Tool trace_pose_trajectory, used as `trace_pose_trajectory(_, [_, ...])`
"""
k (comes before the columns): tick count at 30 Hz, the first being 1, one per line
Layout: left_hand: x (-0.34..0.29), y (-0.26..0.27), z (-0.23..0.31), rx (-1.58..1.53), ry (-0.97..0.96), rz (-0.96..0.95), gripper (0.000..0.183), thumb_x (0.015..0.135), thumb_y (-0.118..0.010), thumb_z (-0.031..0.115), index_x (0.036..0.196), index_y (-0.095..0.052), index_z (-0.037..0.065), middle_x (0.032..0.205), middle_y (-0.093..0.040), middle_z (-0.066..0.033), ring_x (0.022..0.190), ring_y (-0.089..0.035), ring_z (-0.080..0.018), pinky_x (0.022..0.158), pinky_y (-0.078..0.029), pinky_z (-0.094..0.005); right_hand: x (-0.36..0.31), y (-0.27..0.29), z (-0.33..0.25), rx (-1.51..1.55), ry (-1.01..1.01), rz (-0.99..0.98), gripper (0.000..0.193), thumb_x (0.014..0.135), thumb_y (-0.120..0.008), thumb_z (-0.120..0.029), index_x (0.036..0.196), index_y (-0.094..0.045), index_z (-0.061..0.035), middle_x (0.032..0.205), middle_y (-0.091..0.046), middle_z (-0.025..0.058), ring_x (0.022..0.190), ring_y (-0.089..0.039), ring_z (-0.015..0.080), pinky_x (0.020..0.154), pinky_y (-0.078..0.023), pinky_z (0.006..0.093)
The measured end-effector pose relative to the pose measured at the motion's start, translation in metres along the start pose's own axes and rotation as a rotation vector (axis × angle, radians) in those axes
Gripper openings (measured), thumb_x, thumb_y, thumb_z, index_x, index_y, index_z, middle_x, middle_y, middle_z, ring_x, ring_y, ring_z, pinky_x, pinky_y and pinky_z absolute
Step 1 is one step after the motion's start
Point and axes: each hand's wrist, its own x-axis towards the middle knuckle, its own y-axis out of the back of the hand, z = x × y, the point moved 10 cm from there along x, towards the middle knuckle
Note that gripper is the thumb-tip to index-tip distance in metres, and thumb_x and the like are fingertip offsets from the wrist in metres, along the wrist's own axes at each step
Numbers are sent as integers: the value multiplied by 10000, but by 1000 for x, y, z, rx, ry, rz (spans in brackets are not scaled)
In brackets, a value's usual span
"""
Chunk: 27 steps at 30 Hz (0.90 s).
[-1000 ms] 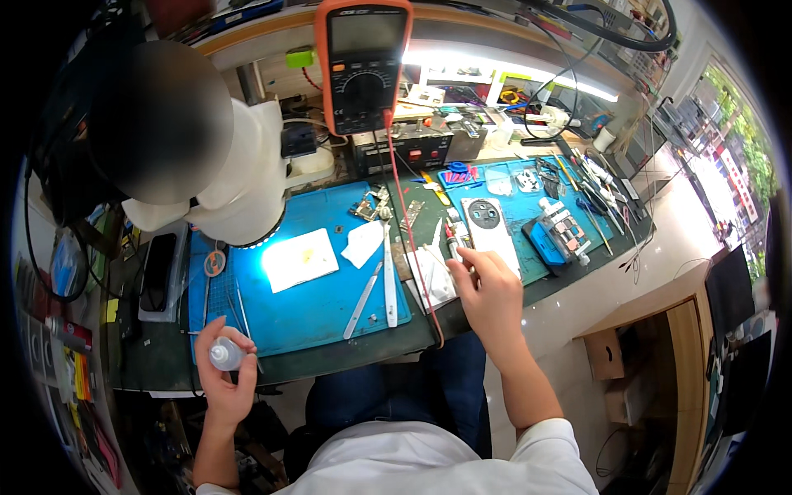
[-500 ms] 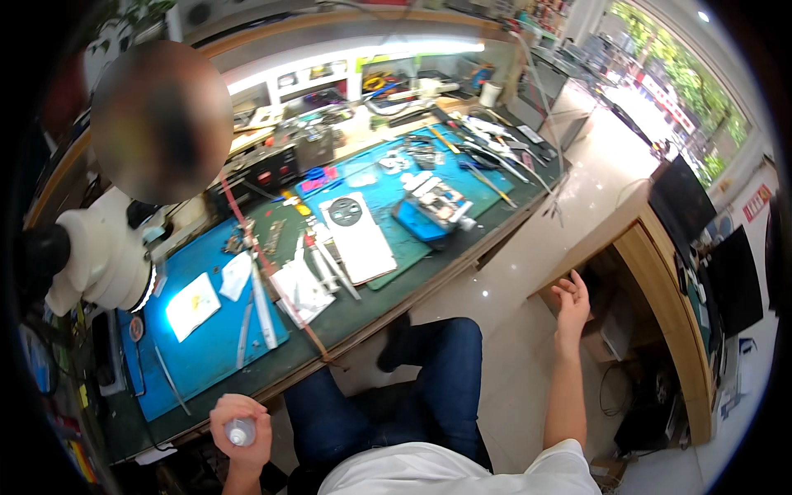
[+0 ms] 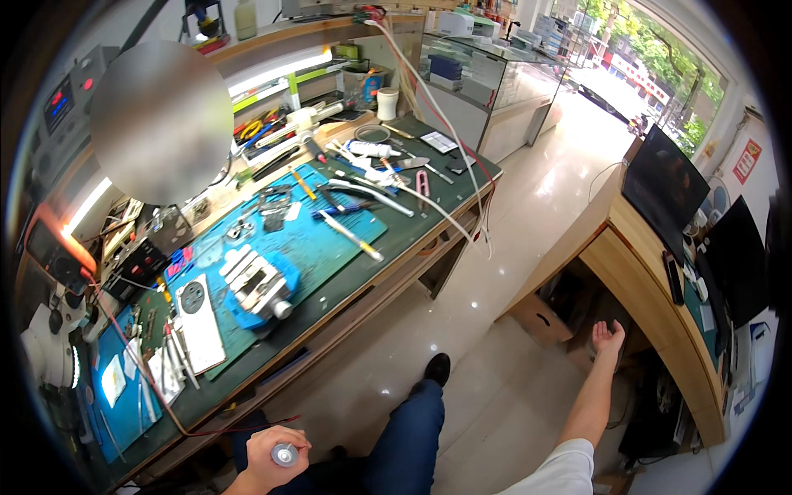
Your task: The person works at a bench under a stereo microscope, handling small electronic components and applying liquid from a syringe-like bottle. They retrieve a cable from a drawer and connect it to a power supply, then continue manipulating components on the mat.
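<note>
Daylight flooding in from upper right, glaring off floor point(image 3: 528, 214); strip lamp point(image 3: 272, 74) glowing upper left; edges bending, corners vignetting black; blurred oval upper left.

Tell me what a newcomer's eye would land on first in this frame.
Most striking is the long workbench running from lower left to upper middle, its blue mat strewn with tweezers and other small tools, with a blue clamp at the near end. At the bottom edge, the left hand grips a small round-capped bottle. The right hand stretches out open toward a cardboard box under the wooden desk at right.
</note>
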Motion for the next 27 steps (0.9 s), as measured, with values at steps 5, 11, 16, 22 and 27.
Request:
trace_pose_trajectory(5, [28, -41, -5, 17, 128, 15, 229, 689, -771, -37, 836, -627, 66, 819, -715, -88, 752, -714, -210, 718, -569, -305, 60, -54, -45, 106, 87, -295, 351, 878, -622, -194, 1200, -567, -66, 1340, -565, 96, 1274, -510, 290, 1079, -430, 512])
trace_pose_trajectory(11, [56, -87, -2, -3, 152, 43, 243, 703, -790, -28, 841, -613, 66, 848, -718, -87, 774, -705, -210, 711, -555, -315, 94, -49, -73, 9, 80, -329, 240, 793, -564, -46, 1019, -642, -27, 1008, -696, 104, 986, -671, 301, 906, -571, 466])
trace_pose_trajectory(16, [65, -128, 17, 6, 76, 74, 227, 717, -743, -58, 860, -600, 46, 830, -705, -96, 758, -687, -235, 772, -533, -304, 13, -29, -27, 52, -98, -400, 228, 775, -527, 40, 987, -610, 55, 930, -680, 198, 888, -698, 353, 851, -612, 492])
trace_pose_trajectory(22, [52, -181, 8, -188, 226, 35, 208, 788, -614, -130, 887, -503, 17, 871, -586, -103, 757, -585, -153, 700, -507, -279, -118, -20, -10, -396, -288, -281, 196, 938, -547, -57, 1068, -607, 78, 989, -702, 172, 886, -712, 310, 844, -608, 406])
trace_pose_trajectory(27, [59, -205, 12, -213, 230, 26, 206, 814, -609, -126, 890, -493, 27, 866, -569, -84, 738, -568, -140, 683, -503, -281, -200, -100, -148, -1134, 592, -536, 239, 995, -632, -231, 1028, -711, -7, 828, -716, 67, 655, -654, 118, 580, -513, 262])
